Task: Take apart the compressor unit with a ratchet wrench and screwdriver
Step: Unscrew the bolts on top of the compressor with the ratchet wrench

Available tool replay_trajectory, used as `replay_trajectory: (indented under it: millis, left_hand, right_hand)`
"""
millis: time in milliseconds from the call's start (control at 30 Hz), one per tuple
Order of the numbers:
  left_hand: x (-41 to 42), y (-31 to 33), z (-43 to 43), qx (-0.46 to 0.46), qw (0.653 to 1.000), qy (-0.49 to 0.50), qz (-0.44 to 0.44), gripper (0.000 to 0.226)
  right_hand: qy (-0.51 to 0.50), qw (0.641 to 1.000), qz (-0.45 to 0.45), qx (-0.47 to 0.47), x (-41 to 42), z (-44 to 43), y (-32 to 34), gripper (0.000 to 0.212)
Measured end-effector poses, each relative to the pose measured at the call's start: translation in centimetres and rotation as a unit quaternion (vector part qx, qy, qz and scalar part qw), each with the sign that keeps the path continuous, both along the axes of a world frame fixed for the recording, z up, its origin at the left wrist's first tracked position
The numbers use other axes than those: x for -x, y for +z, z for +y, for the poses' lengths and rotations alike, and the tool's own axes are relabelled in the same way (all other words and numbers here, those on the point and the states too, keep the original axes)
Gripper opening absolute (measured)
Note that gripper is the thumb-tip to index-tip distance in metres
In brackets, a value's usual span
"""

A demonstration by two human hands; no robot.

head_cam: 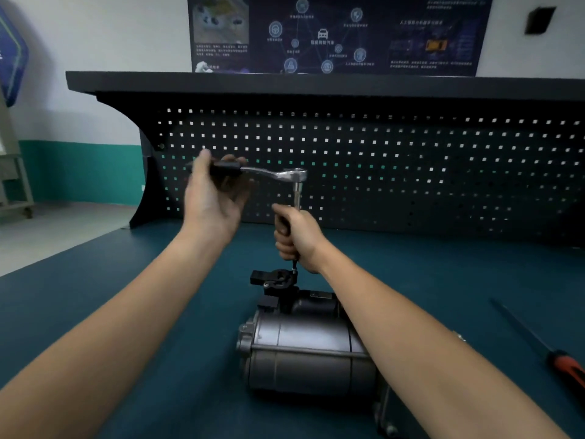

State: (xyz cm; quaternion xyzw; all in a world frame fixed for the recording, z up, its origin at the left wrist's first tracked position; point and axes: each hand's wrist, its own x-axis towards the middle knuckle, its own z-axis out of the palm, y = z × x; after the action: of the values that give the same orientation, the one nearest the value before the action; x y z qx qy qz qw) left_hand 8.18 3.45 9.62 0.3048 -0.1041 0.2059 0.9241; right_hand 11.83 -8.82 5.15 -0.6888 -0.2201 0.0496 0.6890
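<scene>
The only writing in view stands on the dark blue poster [335, 33] on the wall above the workbench: white Chinese characters in small blocks at its left and right, and short captions under round icons linked by lines around a white car symbol [322, 33], all too blurred and small to read. A small plate [316, 294] on top of the compressor unit [304, 350] and the blue sign [12, 55] at the left edge show no legible marks
</scene>
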Motion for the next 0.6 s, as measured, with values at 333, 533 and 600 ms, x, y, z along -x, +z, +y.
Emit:
replay_trajectory:
  millis: [333, 533, 600]
  left_hand:
    - [7.7, -4.8, -4.6, -0.406, 0.785, 0.32, -0.343, 0.011]
    - [2.8, -2.0, 0.0, -0.188, 0.953, 0.139, -0.195, 0.029]
    - [0.2, -1.2, 1.5, -0.091, 0.99, 0.014, -0.109, 0.035]
  right_hand:
    - [-0.011, 0.999, -0.031, 0.008, 0.1, 0.6, -0.3, 0.032]
    - [0.0, 1.0, -0.013, 0.011, 0.1, 0.1, -0.1, 0.047]
    - [0.004, 1.0, -0.018, 0.01, 0.3, 0.2, -0.1, 0.047]
